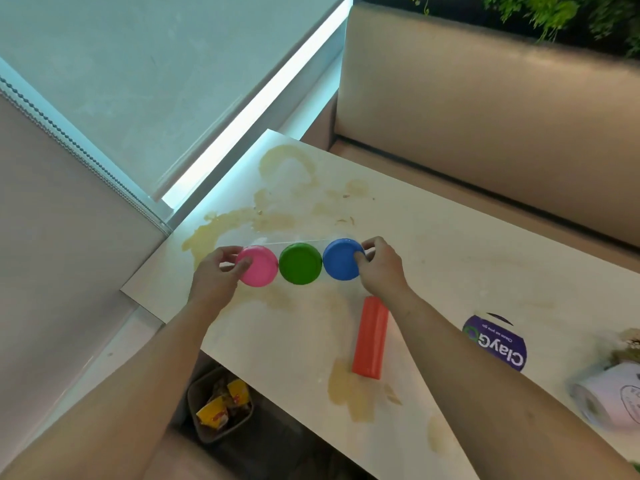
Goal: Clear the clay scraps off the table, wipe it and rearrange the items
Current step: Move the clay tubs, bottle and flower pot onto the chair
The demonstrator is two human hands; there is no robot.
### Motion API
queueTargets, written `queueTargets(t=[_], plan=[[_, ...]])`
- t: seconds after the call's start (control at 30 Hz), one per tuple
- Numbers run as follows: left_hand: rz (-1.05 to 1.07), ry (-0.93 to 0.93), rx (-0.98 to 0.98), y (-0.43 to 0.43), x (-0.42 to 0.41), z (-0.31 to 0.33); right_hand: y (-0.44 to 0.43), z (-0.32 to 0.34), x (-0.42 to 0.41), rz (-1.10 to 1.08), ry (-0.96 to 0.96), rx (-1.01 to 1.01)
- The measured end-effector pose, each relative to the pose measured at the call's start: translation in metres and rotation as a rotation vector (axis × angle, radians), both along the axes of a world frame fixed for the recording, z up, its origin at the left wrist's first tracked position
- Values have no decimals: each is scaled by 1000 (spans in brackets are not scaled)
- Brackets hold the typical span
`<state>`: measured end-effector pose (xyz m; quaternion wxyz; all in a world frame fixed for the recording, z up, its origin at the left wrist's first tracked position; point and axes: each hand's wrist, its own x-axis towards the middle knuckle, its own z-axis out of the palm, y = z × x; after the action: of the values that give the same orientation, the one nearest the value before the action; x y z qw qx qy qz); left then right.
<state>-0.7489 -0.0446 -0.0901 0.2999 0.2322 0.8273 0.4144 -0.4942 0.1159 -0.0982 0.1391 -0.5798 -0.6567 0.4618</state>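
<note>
Three clay tubs stand in a row inside a clear plastic pack on the cream table [450,244]: pink lid [261,266], green lid [300,263], blue lid [341,259]. My left hand [216,275] grips the pack's pink end and my right hand [381,268] grips its blue end. An orange roller [370,336] lies on the table just below my right wrist. Yellowish smears [287,188] and small clay crumbs mark the tabletop beyond the tubs and near the front edge.
A purple ClayGo label [498,342] lies at the right, next to a toilet paper roll [613,398]. A bin [221,405] with yellow wrappers stands on the floor under the table's left edge. A beige bench [485,116] lines the far side.
</note>
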Motion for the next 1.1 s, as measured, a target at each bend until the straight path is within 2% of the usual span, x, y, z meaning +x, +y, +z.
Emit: queueTargets(t=[0.1, 0.27, 0.43, 0.73, 1.1], plan=[[47, -116, 124, 7, 23, 13, 5, 11, 19, -48, 75, -13], [57, -118, 214, 26, 61, 38, 7, 40, 60, -164, 187, -102], [-2, -132, 223, 42, 110, 57, 4, 61, 123, -224, 185, -81], [32, -191, 323, 47, 256, 88, -3, 101, 263, -350, 253, -97], [-36, -228, 389, 45, 456, 116, -21, 129, 460, -448, 223, 57]])
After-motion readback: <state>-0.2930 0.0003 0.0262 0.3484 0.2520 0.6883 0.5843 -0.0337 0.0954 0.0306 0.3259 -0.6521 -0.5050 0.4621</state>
